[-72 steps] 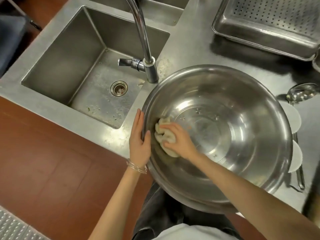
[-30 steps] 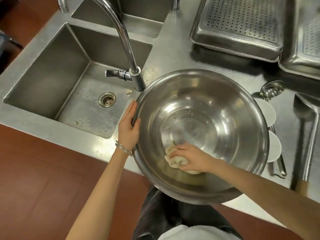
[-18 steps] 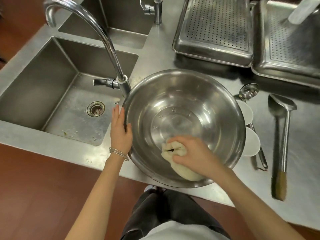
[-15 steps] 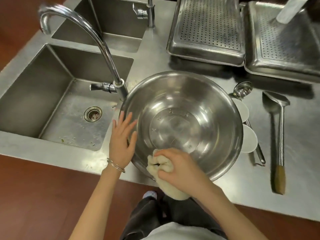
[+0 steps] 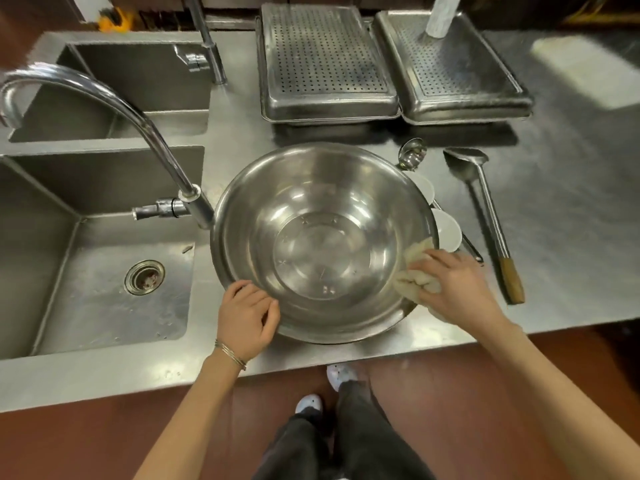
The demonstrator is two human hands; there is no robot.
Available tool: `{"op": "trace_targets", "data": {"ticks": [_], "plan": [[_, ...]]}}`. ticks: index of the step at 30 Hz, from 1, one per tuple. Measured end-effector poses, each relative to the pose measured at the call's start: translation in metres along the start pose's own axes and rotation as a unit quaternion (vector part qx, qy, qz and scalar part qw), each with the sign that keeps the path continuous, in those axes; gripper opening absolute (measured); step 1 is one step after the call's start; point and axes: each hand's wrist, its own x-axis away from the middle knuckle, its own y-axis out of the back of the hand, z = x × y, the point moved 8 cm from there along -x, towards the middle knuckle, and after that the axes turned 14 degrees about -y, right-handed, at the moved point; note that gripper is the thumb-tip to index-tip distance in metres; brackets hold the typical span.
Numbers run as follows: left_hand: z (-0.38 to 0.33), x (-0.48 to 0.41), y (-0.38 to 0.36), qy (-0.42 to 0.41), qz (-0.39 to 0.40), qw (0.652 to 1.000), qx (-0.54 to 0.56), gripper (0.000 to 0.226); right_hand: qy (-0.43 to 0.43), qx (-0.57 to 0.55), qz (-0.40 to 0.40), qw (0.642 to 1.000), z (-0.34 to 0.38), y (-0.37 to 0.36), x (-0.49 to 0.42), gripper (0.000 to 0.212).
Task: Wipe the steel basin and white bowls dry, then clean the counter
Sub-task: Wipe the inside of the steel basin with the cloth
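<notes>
A large steel basin sits on the steel counter just right of the sink. My left hand grips the basin's near-left rim with curled fingers. My right hand holds a crumpled beige cloth against the basin's right rim, partly over the edge. Two white bowls peek out from behind the basin's right side, mostly hidden by it.
A sink with a drain and curved tap lies to the left, a second sink behind it. Two perforated steel trays stand at the back. A ladle and a wooden-handled spatula lie right of the basin.
My right hand carried the cloth from the basin's near inner wall round to its right rim. My left hand shifted from the left rim to the near-left rim. The view pulled back.
</notes>
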Motion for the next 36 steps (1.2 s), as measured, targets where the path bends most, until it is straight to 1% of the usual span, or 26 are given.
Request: {"op": "trace_targets", "data": {"ticks": [2, 4, 5, 7, 9, 11, 14, 15, 17, 19, 21, 23, 26, 29, 31, 34, 36], "plan": [[-0.021, -0.003, 0.000, -0.001, 0.023, 1.000, 0.000, 0.031, 0.044, -0.024, -0.005, 0.999, 0.030, -0.008, 0.015, 0.031], [-0.064, -0.005, -0.012, -0.011, 0.050, 0.998, 0.037, 0.027, 0.084, -0.037, 0.004, 0.996, 0.059, -0.016, 0.035, 0.036], [-0.086, -0.005, -0.021, -0.016, 0.064, 0.996, 0.056, 0.027, 0.093, -0.044, 0.010, 0.995, 0.066, -0.018, 0.039, 0.036], [-0.114, -0.003, -0.036, -0.010, 0.083, 0.994, 0.071, 0.030, 0.093, -0.050, 0.008, 0.994, 0.056, -0.022, 0.035, 0.034], [-0.113, -0.002, -0.040, 0.010, 0.072, 0.995, 0.063, 0.028, 0.105, -0.030, -0.004, 0.994, 0.032, -0.024, 0.022, 0.034], [-0.103, -0.003, -0.037, 0.011, 0.075, 0.995, 0.067, 0.025, 0.110, -0.004, -0.009, 0.994, -0.002, -0.024, -0.002, 0.033], [-0.074, -0.008, -0.024, -0.010, 0.068, 0.996, 0.048, 0.026, 0.063, -0.005, 0.003, 0.998, -0.042, -0.013, -0.046, 0.040], [-0.064, -0.010, -0.019, -0.010, 0.072, 0.997, 0.038, 0.028, 0.062, -0.011, 0.009, 0.998, -0.044, -0.012, -0.052, 0.042], [-0.062, -0.018, -0.014, 0.002, 0.094, 0.995, 0.019, 0.030, 0.102, -0.026, 0.000, 0.994, -0.030, -0.010, -0.045, 0.032], [-0.090, -0.035, -0.026, 0.021, 0.115, 0.993, 0.021, 0.029, 0.139, -0.060, -0.007, 0.988, -0.011, -0.010, -0.022, 0.032], [-0.134, -0.049, -0.053, 0.022, 0.125, 0.991, 0.040, 0.034, 0.157, -0.088, -0.003, 0.984, 0.003, -0.013, 0.002, 0.033], [-0.157, -0.057, -0.074, 0.031, 0.122, 0.991, 0.050, 0.038, 0.174, -0.088, -0.002, 0.981, 0.003, -0.018, 0.009, 0.035], [-0.144, -0.054, -0.074, 0.032, 0.087, 0.995, 0.025, 0.038, 0.195, -0.083, -0.008, 0.977, -0.013, -0.022, -0.008, 0.034], [-0.130, -0.049, -0.064, -0.021, 0.085, 0.996, 0.013, 0.041, 0.159, -0.084, -0.026, 0.983, -0.039, -0.019, -0.046, 0.032], [-0.118, -0.047, -0.059, -0.045, 0.095, 0.994, 0.025, 0.039, 0.129, -0.087, -0.035, 0.987, -0.054, -0.016, -0.074, 0.029], [-0.094, -0.041, -0.051, -0.061, 0.128, 0.989, 0.050, 0.038, 0.091, -0.091, -0.017, 0.992, -0.060, -0.014, -0.103, 0.028], [-0.076, -0.033, -0.042, -0.061, 0.144, 0.985, 0.067, 0.034, 0.030, -0.120, -0.013, 0.992, -0.063, -0.007, -0.111, 0.026]]}}
